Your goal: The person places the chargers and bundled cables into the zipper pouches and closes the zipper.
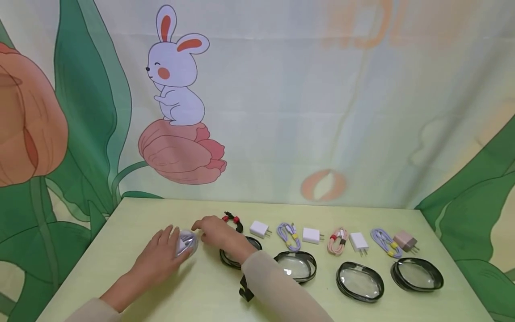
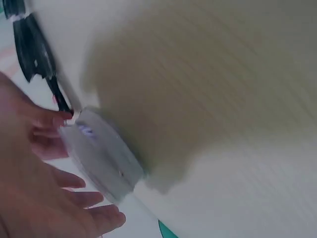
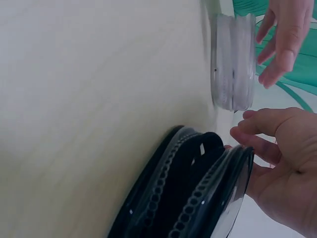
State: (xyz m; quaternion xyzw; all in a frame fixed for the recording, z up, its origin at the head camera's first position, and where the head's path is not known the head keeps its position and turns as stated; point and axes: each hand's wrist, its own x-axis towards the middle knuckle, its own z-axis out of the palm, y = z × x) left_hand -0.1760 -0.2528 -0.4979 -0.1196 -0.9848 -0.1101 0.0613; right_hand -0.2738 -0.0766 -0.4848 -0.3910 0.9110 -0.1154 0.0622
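Observation:
A small clear zip case (image 1: 187,242) with white and silvery contents sits on the table's left half. Beside it is my left hand (image 1: 158,256), its fingers loosely extended; the right wrist view shows a gap between those fingers and the case (image 3: 234,62). My right hand (image 1: 219,232) reaches across from the right, its fingers bent a little and holding nothing. One right fingertip is very near the case's edge; contact is unclear. Under the right wrist lies a clear case with black trim (image 1: 231,257), partly hidden by the arm.
More black-trimmed clear cases (image 1: 360,281) form a row to the right. Behind them lie white charger plugs (image 1: 311,235), a pink charger plug (image 1: 405,241), lilac cables (image 1: 289,236), a pink cable (image 1: 337,241) and a black cable with red ties (image 1: 238,222). A rabbit-printed curtain (image 1: 261,112) hangs behind.

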